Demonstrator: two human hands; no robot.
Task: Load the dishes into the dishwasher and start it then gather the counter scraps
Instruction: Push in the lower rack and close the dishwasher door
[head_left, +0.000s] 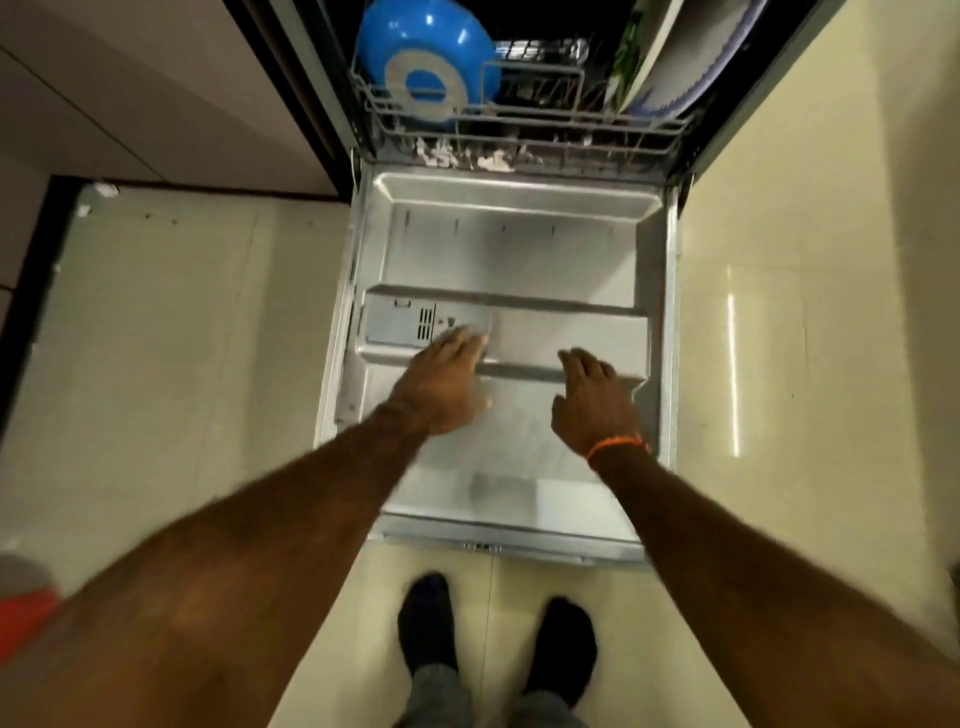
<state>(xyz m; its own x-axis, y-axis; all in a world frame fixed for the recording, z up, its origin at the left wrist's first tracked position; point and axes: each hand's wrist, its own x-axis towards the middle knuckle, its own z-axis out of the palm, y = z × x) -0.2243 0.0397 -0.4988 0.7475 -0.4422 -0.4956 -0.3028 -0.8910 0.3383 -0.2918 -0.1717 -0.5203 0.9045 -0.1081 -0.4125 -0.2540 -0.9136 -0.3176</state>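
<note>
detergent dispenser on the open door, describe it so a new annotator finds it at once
Start at the dishwasher door, folded down flat in front of the lower rack. A raised band crosses the door's inner panel; the detergent dispenser is the grey plastic box at the band's left end, just beyond the left hand. Its small vent slots set it apart from the bare steel around it.

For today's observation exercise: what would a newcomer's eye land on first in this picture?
Probably the bright blue bowl standing on edge at the left of the lower rack. Next, the left hand and right hand, both empty, reaching over the open steel dishwasher door, fingers extended.
</note>
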